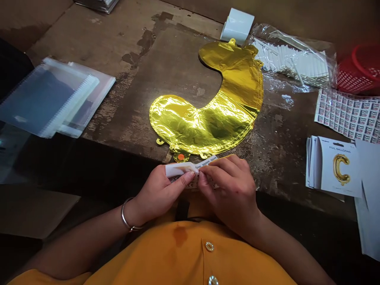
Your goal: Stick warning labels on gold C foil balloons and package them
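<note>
My left hand [158,192] is closed on a white sticker sheet [177,169] with small black printing, including CE marks, and its thumb presses on top. The fingertips of my right hand [233,188] pinch the same sheet at its curled part; whether a single sticker is between them is hidden. Just beyond both hands, a flat gold foil balloon [204,126] in a C shape lies on the worn brown table [124,130]. An orange round dot [181,157] shows on the balloon's near tab.
Clear plastic sleeves [44,99] lie at the left. On the right are printed "Foil Balloons" cards [338,166], a sheet of small printed labels [348,114] and a red basket [359,69]. A clear bag of white sticks [293,63] and a folded white card [237,25] sit behind.
</note>
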`<state>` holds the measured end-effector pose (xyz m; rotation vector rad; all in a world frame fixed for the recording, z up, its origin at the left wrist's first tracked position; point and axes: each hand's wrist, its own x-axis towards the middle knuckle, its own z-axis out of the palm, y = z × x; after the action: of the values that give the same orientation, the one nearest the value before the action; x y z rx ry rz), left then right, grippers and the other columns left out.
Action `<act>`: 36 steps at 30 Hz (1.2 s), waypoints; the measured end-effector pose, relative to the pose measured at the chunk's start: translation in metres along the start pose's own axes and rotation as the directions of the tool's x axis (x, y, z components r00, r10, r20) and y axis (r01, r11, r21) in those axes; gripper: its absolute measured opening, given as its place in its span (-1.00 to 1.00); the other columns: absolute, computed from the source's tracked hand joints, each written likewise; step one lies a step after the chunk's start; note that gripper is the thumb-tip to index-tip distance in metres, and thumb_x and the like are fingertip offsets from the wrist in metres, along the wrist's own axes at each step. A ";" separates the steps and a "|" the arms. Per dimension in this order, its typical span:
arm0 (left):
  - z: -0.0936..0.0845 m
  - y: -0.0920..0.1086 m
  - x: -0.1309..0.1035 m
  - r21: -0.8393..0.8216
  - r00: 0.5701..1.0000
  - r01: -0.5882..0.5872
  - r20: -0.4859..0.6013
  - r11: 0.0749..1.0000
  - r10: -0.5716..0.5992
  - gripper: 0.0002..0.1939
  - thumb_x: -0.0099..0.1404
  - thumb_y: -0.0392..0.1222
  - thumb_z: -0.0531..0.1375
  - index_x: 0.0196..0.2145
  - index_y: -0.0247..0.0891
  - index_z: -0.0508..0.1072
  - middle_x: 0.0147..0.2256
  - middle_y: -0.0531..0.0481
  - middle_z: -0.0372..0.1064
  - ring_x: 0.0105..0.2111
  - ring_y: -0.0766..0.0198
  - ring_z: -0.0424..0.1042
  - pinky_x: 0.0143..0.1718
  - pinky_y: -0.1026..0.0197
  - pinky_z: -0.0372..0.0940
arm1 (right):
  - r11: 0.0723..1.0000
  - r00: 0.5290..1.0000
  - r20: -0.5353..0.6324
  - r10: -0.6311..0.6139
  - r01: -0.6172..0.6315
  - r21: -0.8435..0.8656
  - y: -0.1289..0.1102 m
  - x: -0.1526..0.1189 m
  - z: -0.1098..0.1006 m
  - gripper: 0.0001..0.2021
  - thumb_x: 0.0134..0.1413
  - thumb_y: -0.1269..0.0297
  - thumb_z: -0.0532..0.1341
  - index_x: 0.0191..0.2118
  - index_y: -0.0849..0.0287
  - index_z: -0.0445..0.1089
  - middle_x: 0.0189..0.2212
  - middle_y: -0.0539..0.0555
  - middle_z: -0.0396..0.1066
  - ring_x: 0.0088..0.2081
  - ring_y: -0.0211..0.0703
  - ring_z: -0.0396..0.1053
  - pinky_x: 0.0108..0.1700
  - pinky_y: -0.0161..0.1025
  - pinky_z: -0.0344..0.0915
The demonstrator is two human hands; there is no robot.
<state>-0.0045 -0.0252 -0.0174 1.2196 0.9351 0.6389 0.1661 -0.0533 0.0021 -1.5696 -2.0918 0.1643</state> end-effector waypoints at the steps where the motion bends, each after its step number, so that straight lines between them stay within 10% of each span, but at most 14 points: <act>1: 0.000 0.000 0.000 -0.013 1.000 0.013 0.002 1.000 -0.013 -0.79 0.33 -0.20 0.16 -0.21 -0.30 0.58 -0.23 -0.04 0.57 -0.23 0.24 0.50 -0.15 0.28 0.38 | 0.998 0.999 0.007 0.041 -0.041 0.048 0.002 0.000 0.000 -0.90 0.09 0.37 0.22 -0.42 0.15 0.45 -0.48 0.02 0.43 -0.36 -0.16 0.30 -0.24 -0.15 0.18; 12: -0.001 -0.003 0.001 -0.003 1.000 0.009 -0.007 1.000 -0.009 -0.79 0.34 -0.18 0.16 -0.17 -0.28 0.56 -0.20 -0.02 0.56 -0.15 0.23 0.49 -0.10 0.29 0.35 | 0.996 0.990 0.133 0.052 -0.061 0.061 -0.001 0.003 -0.011 -0.89 0.17 0.31 0.22 -0.35 0.14 0.49 -0.44 0.04 0.46 -0.34 -0.15 0.30 -0.24 -0.15 0.16; 21: -0.004 -0.011 -0.003 0.426 0.969 -0.223 0.003 0.877 0.246 -0.81 0.34 -0.21 0.14 -0.31 -0.31 0.55 -0.38 -0.01 0.50 -0.40 0.31 0.44 -0.33 0.30 0.29 | 0.994 0.992 0.125 -0.032 0.045 -0.104 -0.007 0.005 -0.008 -0.84 0.13 0.37 0.20 -0.45 0.16 0.46 -0.50 0.05 0.44 -0.37 -0.12 0.28 -0.28 -0.14 0.12; 27: 0.002 -0.004 -0.001 0.122 0.997 -0.079 -0.005 0.989 0.080 -0.77 0.36 -0.19 0.13 -0.14 -0.28 0.54 -0.19 -0.03 0.54 -0.18 0.23 0.48 -0.10 0.27 0.34 | 0.993 0.998 0.062 -0.033 0.040 -0.111 -0.005 0.003 -0.003 -0.83 0.11 0.40 0.19 -0.48 0.15 0.43 -0.53 0.04 0.43 -0.40 -0.13 0.28 -0.29 -0.15 0.15; 36: 0.003 -0.005 0.002 -0.053 0.998 0.025 -0.056 0.998 -0.028 -0.80 0.30 -0.14 0.20 -0.23 -0.31 0.53 -0.25 -0.05 0.53 -0.23 0.22 0.48 -0.18 0.26 0.38 | 0.899 0.949 0.116 0.294 -0.316 0.303 0.007 0.001 0.001 -0.92 0.01 0.39 0.24 -0.44 0.13 0.47 -0.47 0.01 0.47 -0.38 -0.18 0.39 -0.29 -0.21 0.30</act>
<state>-0.0014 -0.0263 -0.0230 1.1461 0.9743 0.6755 0.1715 -0.0495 -0.0016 -1.6943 -1.7430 0.6424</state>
